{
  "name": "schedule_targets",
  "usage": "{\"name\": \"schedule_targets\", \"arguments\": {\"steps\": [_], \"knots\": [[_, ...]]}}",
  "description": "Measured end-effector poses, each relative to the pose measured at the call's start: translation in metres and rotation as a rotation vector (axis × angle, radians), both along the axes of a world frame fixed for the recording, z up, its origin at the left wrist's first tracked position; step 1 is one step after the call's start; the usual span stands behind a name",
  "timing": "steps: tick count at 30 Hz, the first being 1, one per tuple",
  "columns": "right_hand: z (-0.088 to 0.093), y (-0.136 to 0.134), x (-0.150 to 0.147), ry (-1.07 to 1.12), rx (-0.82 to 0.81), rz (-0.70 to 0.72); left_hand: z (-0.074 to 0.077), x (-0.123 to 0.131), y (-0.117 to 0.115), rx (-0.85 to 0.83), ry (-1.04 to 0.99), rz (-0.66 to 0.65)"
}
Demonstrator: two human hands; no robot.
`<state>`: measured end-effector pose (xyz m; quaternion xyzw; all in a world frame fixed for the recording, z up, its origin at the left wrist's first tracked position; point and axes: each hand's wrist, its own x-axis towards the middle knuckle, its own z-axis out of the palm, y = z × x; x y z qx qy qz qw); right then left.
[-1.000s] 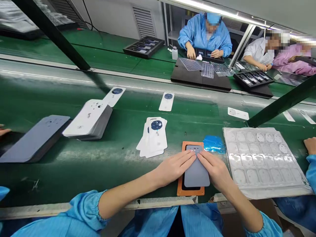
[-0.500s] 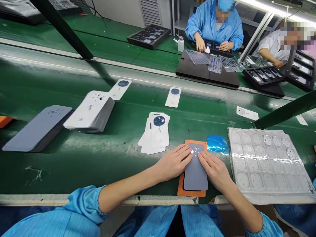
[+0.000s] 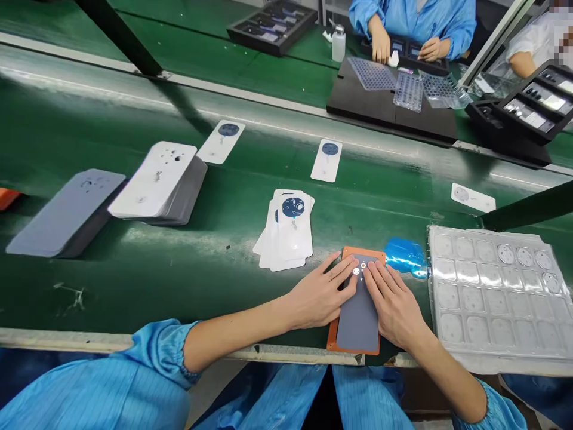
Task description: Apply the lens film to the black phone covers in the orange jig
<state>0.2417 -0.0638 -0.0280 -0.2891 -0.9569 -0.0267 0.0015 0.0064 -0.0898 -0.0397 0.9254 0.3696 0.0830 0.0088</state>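
My left hand [image 3: 320, 295] lies over the left side of a grey phone back panel [image 3: 358, 322], its fingertips flat by the round holes at the top end. From the other side my right hand [image 3: 397, 306] rests stretched fingers on the same panel, right of the holes. Both hands are open and press from above. The panel sits on an orange fixture plate [image 3: 332, 343] at the table's front edge. A blue film piece [image 3: 406, 257] touches the plate's upper right. To the left lies a loose fanned pile of white panels [image 3: 293, 236] with dark round camera areas.
Left stand a stack of white panels [image 3: 152, 182] and a stack of grey panels [image 3: 67, 212]. A clear blister tray [image 3: 496, 301] with several round pieces lies right. Single white panels [image 3: 326, 161] lie farther back. Dark posts [image 3: 528, 206] slant over the table. Across it, a co-worker [image 3: 416, 24] handles parts.
The view has tilted down and shifted slightly, so the table items appear displaced. Both hands stay on the grey panel, with the fingers shifted slightly around the holes.
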Motion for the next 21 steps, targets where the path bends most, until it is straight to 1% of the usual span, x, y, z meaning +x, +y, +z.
{"name": "schedule_targets", "arguments": {"steps": [3,5,9,14,17,21], "knots": [[0.001,0.001,0.0,-0.003,-0.012,-0.006,-0.001,0.0,-0.002,-0.023,0.0,0.013],[0.004,0.0,0.001,-0.008,-0.019,-0.001,-0.001,0.0,-0.005,-0.006,-0.001,0.026],[0.01,-0.009,0.007,0.002,0.001,0.022,-0.002,-0.001,-0.011,0.118,-0.052,0.05],[0.006,-0.02,0.01,0.025,0.021,0.0,-0.007,0.001,-0.019,0.191,-0.07,0.05],[0.001,-0.022,0.008,0.023,0.0,-0.018,-0.009,0.003,-0.02,0.191,-0.064,0.06],[-0.002,-0.022,0.004,0.015,0.008,-0.011,-0.007,0.004,-0.017,0.12,-0.061,0.054]]}}
